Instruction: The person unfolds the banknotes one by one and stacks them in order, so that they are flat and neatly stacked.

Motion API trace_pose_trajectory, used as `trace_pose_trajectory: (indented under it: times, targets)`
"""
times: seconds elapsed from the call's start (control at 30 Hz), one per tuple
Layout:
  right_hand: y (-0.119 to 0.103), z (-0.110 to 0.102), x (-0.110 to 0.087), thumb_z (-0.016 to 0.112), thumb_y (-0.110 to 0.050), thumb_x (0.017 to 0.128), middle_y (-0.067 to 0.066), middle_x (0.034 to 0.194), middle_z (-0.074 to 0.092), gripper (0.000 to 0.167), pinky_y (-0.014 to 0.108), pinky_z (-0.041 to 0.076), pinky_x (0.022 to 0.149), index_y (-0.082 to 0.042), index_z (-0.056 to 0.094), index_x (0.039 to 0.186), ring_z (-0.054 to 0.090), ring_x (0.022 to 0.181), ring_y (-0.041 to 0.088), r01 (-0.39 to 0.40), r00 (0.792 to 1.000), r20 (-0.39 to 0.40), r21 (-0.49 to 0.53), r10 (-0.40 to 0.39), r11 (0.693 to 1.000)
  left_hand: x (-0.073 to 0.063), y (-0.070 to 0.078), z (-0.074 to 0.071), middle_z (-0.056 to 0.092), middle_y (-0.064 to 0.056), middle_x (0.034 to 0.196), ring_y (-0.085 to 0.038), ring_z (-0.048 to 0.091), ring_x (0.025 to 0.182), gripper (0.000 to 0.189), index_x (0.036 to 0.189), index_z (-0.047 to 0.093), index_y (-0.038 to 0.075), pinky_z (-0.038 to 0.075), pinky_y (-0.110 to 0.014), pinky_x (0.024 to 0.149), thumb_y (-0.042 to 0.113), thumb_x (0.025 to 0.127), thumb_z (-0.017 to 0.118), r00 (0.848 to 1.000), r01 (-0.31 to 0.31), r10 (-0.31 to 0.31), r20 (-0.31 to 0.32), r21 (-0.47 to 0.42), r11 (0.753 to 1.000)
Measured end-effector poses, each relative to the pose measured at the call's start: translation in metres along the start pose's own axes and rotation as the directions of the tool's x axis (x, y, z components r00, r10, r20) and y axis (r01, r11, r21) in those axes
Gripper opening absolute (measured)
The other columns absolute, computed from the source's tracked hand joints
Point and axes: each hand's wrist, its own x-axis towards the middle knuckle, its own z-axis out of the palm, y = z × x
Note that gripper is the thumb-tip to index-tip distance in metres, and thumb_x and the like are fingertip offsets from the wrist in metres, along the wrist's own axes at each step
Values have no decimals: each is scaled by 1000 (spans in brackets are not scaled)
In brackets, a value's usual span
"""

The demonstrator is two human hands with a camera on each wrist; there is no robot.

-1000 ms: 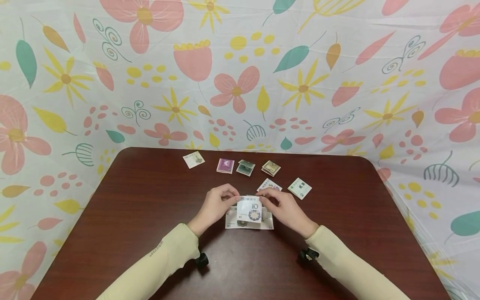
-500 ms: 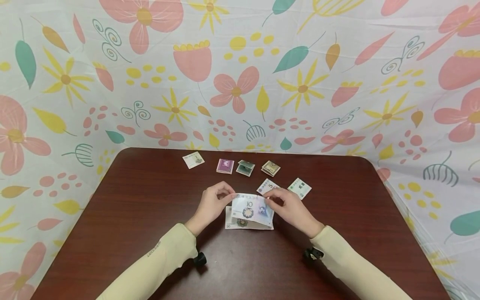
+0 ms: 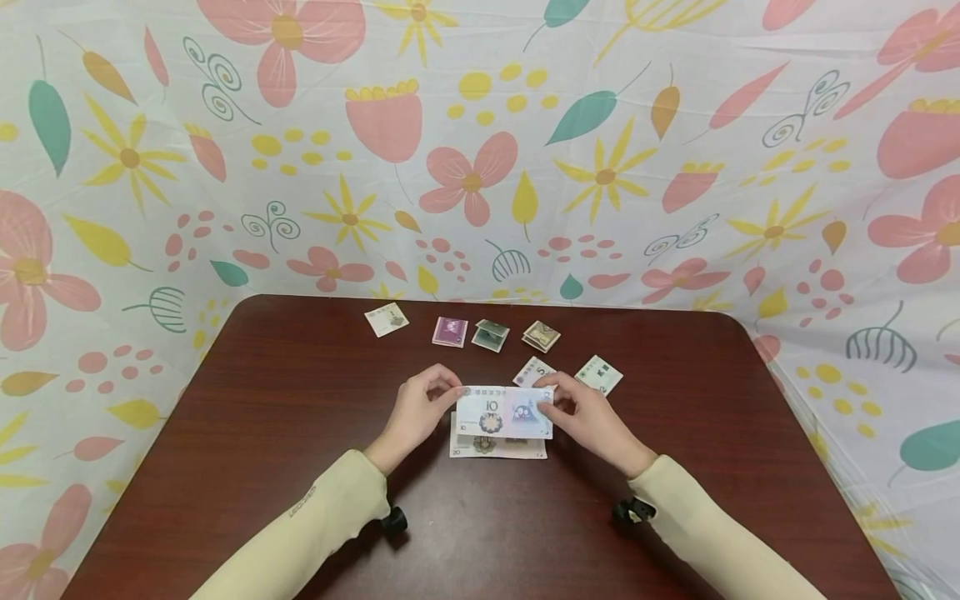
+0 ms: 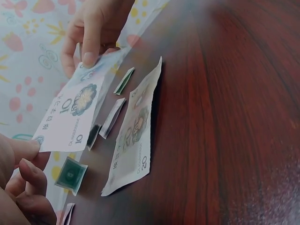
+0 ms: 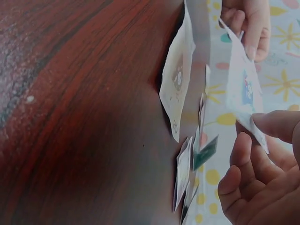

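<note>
Both hands hold up an unfolded 10 banknote [image 3: 491,414], pale blue and white with a dark round pattern. My left hand [image 3: 422,410] pinches its upper left corner between thumb and fingers. At the right end, my right hand [image 3: 588,414] pinches the note's edge, as the right wrist view also shows at the thumb [image 5: 276,124]. Below the held note, a 20 banknote [image 3: 468,450] lies spread on the table, its upper part covered in the head view. In the left wrist view the 20 banknote [image 4: 136,136] looks slightly bowed.
Beyond the hands, folded notes lie on the dark wood table [image 3: 285,375]: a pale one [image 3: 387,320], a purple one [image 3: 450,332], a green one [image 3: 491,336] and a tan one [image 3: 542,336]. Nearer are a 5 note [image 3: 531,371] and a 2 note [image 3: 600,375]. A flowered cloth [image 3: 472,250] hangs behind.
The 10 banknote, folded to half its width a second ago, has been opened out flat. My hands have moved apart, left hand to the left and right hand to the right.
</note>
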Motion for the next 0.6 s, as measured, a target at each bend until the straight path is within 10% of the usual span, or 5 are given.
trace_pose_trajectory:
  times: [0.6]
  targets:
    - [2,6,-2,76,-1,92,-10,81,69,14,26,48,67,-13,71,98,59,74,6,-4,999,-31,23,4,1000,-3,-5,-4,74,-4,80,-7,55,64,7,100,64,9,44,-24,62,10,99,70,999,27,-28,19,62,998]
